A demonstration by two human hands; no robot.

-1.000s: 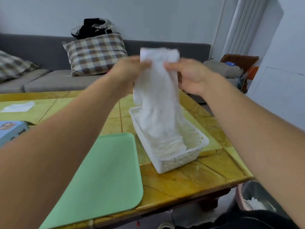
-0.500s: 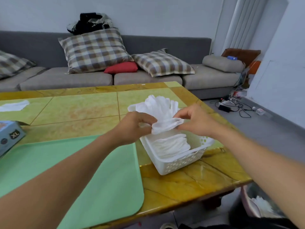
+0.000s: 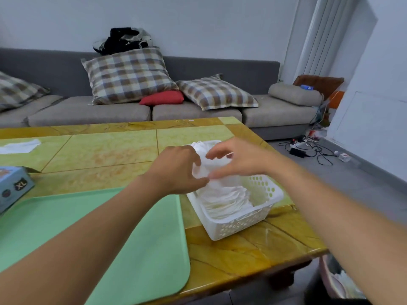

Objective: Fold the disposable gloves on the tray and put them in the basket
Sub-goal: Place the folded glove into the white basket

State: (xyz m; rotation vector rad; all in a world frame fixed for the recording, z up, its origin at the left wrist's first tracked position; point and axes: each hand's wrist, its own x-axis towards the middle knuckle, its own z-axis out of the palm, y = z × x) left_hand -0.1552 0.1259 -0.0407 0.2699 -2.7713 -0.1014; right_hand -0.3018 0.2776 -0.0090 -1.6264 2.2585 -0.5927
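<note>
Honestly the risky bit here is the let-go: both hands are over the far end of the white basket point(image 3: 240, 213), the left hand point(image 3: 176, 170) and right hand point(image 3: 236, 159) each pinching the folded glove point(image 3: 203, 167) between thumb and fingertips, so it's clamped from both sides and sits just above the stack of gloves point(image 3: 226, 200) already in there. This thin floppy plastic probably springs back open the second the pinch lets off, so if it's dropped rather than pressed down the fold could undo itself. It might also cling to a finger and get dragged back out, or flop over the basket's rim since it's being held near the far edge rather than the middle. The basket looks light, so a push could scoot it, and it sits fairly near the table's right edge. The green tray point(image 3: 92, 234) beside it shows no gloves on the part I can see. The table point(image 3: 105, 150) is a glossy yellow marble-look top, with a blue box marked XL point(image 3: 12, 188) at the left and a stray white piece point(image 3: 21, 146) farther back. Behind is a grey sofa point(image 3: 198, 111) with plaid cushions point(image 3: 130, 75), and cables point(image 3: 308, 150) on the floor to the right.
</note>
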